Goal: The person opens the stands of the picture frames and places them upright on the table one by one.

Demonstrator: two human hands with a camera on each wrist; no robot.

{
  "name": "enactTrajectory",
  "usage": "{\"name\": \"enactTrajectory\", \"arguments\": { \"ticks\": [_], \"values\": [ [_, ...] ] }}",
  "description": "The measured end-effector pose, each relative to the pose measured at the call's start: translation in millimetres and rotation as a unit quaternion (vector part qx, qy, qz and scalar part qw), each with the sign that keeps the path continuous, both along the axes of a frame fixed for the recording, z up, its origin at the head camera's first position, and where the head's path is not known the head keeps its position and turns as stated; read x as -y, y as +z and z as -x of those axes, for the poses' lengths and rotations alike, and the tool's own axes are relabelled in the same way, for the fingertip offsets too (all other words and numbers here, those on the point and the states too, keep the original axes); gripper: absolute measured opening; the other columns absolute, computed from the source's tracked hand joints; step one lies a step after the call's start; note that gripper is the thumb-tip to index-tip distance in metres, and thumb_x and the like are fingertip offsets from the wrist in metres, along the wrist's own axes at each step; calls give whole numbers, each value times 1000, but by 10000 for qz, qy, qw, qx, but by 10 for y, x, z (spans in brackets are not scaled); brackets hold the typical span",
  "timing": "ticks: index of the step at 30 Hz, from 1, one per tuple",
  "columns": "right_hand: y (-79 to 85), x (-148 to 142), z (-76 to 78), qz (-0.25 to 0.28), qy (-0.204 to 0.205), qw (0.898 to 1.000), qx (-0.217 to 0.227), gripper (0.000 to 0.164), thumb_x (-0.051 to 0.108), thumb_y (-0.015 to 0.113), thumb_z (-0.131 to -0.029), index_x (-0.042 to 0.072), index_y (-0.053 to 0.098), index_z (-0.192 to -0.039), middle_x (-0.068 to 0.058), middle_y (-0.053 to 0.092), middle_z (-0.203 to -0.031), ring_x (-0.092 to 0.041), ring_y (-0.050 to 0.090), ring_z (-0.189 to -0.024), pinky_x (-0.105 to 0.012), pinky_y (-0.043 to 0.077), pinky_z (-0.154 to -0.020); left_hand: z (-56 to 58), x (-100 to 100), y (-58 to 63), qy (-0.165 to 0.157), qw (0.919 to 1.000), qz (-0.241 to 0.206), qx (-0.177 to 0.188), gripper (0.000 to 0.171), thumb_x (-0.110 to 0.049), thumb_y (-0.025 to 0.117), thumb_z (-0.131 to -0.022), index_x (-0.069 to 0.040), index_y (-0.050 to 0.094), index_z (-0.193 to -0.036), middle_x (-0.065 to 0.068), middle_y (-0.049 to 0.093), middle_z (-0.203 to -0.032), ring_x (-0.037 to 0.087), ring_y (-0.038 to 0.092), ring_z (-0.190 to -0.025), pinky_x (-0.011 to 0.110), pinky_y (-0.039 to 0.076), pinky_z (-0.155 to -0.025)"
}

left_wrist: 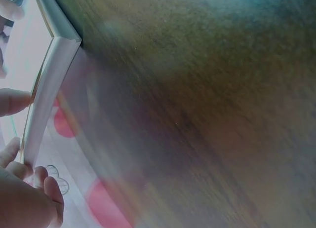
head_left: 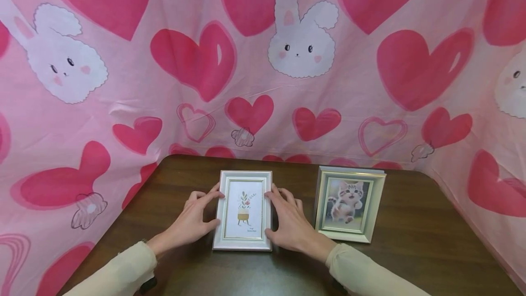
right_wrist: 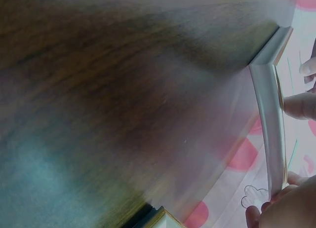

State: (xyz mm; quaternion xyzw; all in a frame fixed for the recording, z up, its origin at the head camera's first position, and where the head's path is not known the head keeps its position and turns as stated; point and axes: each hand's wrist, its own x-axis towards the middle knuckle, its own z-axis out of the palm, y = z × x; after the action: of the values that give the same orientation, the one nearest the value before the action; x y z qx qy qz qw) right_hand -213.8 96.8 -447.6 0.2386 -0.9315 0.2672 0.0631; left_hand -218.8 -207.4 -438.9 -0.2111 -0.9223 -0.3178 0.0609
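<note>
A white picture frame (head_left: 243, 210) with a thin gold inner line stands near the middle of the table, its print of a potted plant facing me. My left hand (head_left: 193, 216) grips its left side, thumb low on the edge and fingers higher up. My right hand (head_left: 291, 220) holds the right side in a matching way. Each wrist view shows a bottom corner of the picture frame close to the wood, with a thumb against its border. The backs of the sides, where other fingers curl, are mostly hidden.
To the right stands a second picture frame (head_left: 350, 204), cream coloured, with a kitten picture, just beyond my right forearm. Both stand on a dark brown wooden table (head_left: 427, 241). A pink cloth (head_left: 255, 72) with hearts and rabbit faces hangs behind and along the sides.
</note>
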Motion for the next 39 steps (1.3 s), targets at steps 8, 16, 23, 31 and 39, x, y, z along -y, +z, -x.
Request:
{"name": "enactTrajectory", "arguments": {
  "ticks": [8,16,23,31,39],
  "values": [
    [-5,-2,-21,-21,43,9998,-171,88,34,88,-78,15,47,-154,-11,28,-171,-32,27,-151,-57,32,-108,-29,-1,-2,116,9999,-3,-24,65,-9,90,-81,-20,64,-139,0,34,-169,23,41,-114,48,38,-91],
    [8,-8,-36,-37,74,9997,-227,88,33,88,-80,16,46,-155,-10,27,-172,-30,26,-152,-57,31,-109,-71,-27,-7,232,9995,-97,-204,65,-5,90,-79,-19,65,-137,-2,36,-168,24,41,-117,49,37,-91],
    [15,-12,-41,-40,115,9995,-295,88,33,87,-80,15,46,-155,-10,26,-172,-31,26,-152,-57,31,-110,-76,-21,-21,286,9990,-179,-289,65,-6,91,-78,-19,66,-137,-2,39,-166,26,42,-120,52,37,-92],
    [13,-24,-38,-39,158,9986,-500,87,31,87,-80,15,45,-155,-12,26,-171,-31,26,-152,-56,31,-110,-100,-18,-23,233,9982,-241,-497,67,-4,92,-77,-19,66,-137,-2,39,-166,26,43,-119,51,38,-92],
    [3,-27,-59,-62,199,9978,-631,88,32,88,-80,16,45,-155,-12,26,-172,-31,26,-152,-56,32,-109,-146,-22,-29,315,9980,-238,-503,68,-7,93,-77,-20,65,-138,-1,39,-166,24,42,-117,51,39,-92]
  ]
}}
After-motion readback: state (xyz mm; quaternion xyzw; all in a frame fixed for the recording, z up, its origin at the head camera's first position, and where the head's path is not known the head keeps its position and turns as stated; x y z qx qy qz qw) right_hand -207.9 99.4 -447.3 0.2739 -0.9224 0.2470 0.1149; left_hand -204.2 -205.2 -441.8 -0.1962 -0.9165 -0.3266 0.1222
